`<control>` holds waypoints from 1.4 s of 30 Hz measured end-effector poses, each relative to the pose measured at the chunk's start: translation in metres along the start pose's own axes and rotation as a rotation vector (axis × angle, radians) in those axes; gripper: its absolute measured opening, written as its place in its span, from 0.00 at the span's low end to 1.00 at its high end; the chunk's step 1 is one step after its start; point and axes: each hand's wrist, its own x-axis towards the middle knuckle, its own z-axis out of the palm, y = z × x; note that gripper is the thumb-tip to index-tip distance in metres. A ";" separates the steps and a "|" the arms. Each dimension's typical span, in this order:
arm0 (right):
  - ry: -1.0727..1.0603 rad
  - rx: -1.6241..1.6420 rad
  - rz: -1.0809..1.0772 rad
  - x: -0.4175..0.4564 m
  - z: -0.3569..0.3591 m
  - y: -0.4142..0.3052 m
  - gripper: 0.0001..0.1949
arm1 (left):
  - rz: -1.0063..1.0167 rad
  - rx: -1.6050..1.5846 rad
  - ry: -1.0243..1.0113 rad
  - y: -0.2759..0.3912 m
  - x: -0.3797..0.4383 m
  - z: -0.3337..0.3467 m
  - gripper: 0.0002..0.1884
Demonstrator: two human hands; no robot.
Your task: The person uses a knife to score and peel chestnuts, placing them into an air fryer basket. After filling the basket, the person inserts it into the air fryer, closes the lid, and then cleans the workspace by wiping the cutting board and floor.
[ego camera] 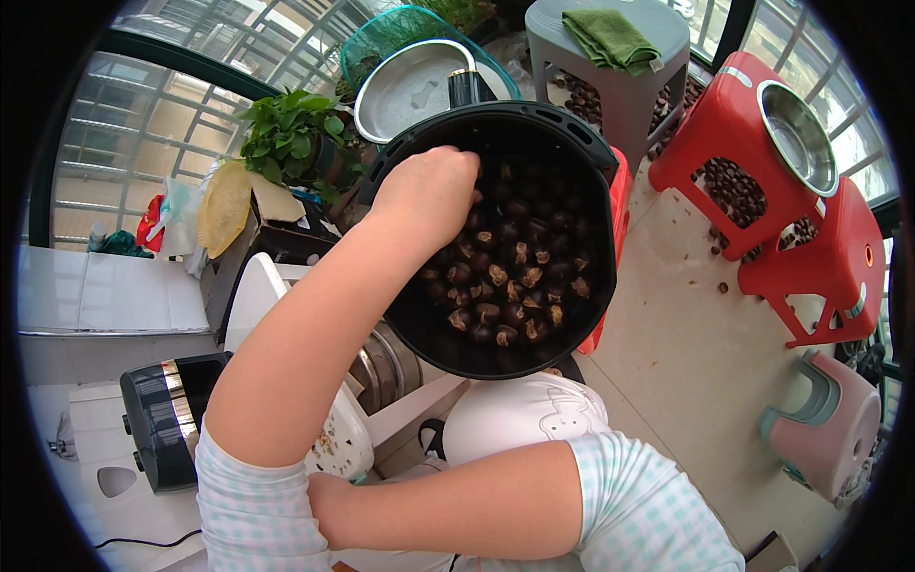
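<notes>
A round black basket (500,365) sits in front of me, with dark brown chestnuts (500,286) inside. Many have pale, rough ends facing up. My left hand (429,189) reaches into the basket near its far left wall. Its fingers are curled and mostly hidden, so whether they hold a chestnut is unclear. My right forearm crosses low in front of my body. At my left sleeve (250,500), my right hand (329,500) is tucked against the cloth, its fingers out of sight.
A red stool (722,136) at right bears a steel bowl (797,139); loose chestnuts (733,193) lie beneath. A grey stool (607,36) holds a green cloth (611,39). Beyond the basket is a metal pan (400,96). A black appliance (161,422) stands at left.
</notes>
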 end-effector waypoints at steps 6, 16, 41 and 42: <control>0.019 -0.082 -0.066 -0.011 -0.001 0.001 0.21 | 0.029 -0.114 0.054 0.011 -0.001 0.005 0.10; -0.091 -0.552 -0.024 0.037 -0.020 -0.016 0.22 | 0.018 -0.098 0.066 0.003 0.003 -0.001 0.11; -0.299 0.091 0.029 -0.010 -0.014 0.000 0.26 | -0.195 -0.099 -0.087 0.029 0.021 -0.006 0.15; -0.290 0.047 0.028 -0.007 -0.014 -0.002 0.26 | -0.205 -0.121 -0.072 0.027 0.021 -0.006 0.14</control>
